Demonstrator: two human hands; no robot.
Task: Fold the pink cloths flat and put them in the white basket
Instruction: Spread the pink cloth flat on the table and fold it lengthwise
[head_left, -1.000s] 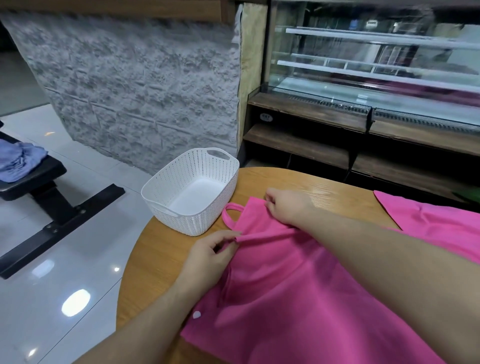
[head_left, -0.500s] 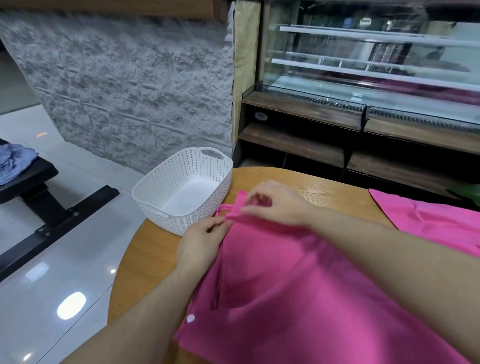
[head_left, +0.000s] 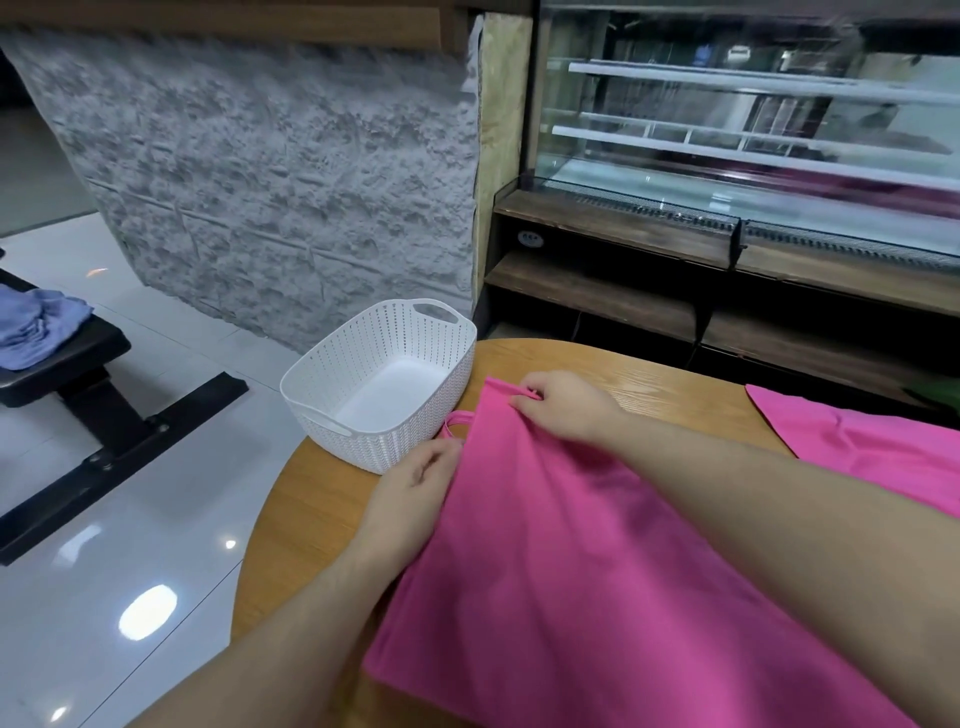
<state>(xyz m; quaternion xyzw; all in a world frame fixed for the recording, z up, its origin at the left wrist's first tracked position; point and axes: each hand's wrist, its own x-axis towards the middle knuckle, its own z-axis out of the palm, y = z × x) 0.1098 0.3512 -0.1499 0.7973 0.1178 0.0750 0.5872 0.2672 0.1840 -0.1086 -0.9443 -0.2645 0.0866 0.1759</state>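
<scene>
Matt pink cloth (head_left: 597, 571) on grained wood table (head_left: 322, 499); perforated plastic basket (head_left: 332, 384) (white, smooth).

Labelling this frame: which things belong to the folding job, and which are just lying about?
In the job:
pink cloth under the hands
second pink cloth
white basket
left hand
right hand

Lying about:
blue cloth on the black bench
glass display case

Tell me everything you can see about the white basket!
The white basket looks like plastic, with walls full of tiny holes in a woven pattern, rounded corners and a cut-out handle slot at each end. Its smooth floor holds nothing. It stands upright at the left edge of the round wooden table. A small loop on the pink cloth lies right beside its wall. Neither hand touches it.
</scene>
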